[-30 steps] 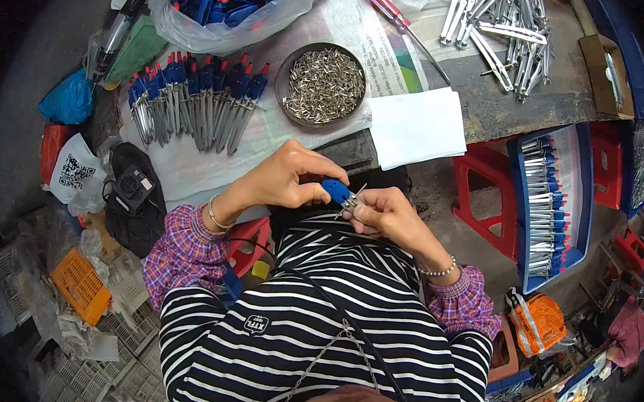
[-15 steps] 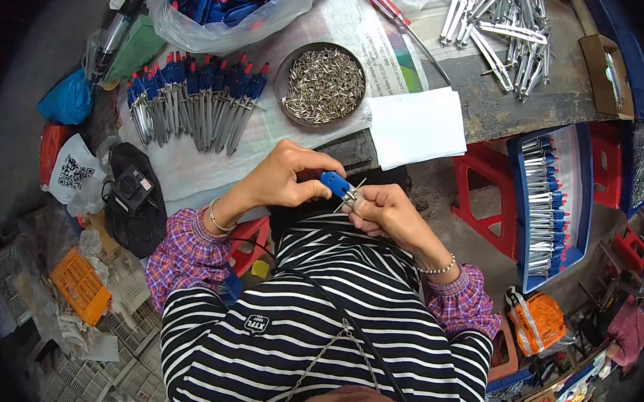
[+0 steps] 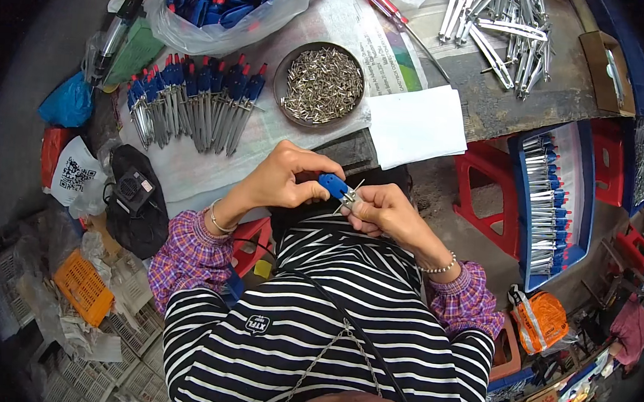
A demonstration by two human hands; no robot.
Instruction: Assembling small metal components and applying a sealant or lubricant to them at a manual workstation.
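Note:
Close to my body, my left hand (image 3: 283, 174) pinches a blue plastic handle (image 3: 330, 184) between thumb and fingers. Touching the handle's right end is a small metal piece (image 3: 350, 198) with a thin rod crossing it. My right hand (image 3: 387, 210) has its thumb and fingers closed on that metal piece, hiding part of it. Beyond my hands stands a round bowl (image 3: 278, 86) of small metal pins. To its left, several blue-handled metal tools with red tips (image 3: 194, 106) lie in a fanned row.
A clear plastic bag (image 3: 221, 41) of blue and red parts sits at the far left. White paper (image 3: 416, 129), a red-handled screwdriver (image 3: 386, 7) and loose metal arms (image 3: 505, 34) lie toward the right. A blue tray (image 3: 582, 212) of finished-looking tools and red stools (image 3: 486, 201) stand right.
Both hands keep their grip at almost the same place. The blue handle has tilted slightly between them.

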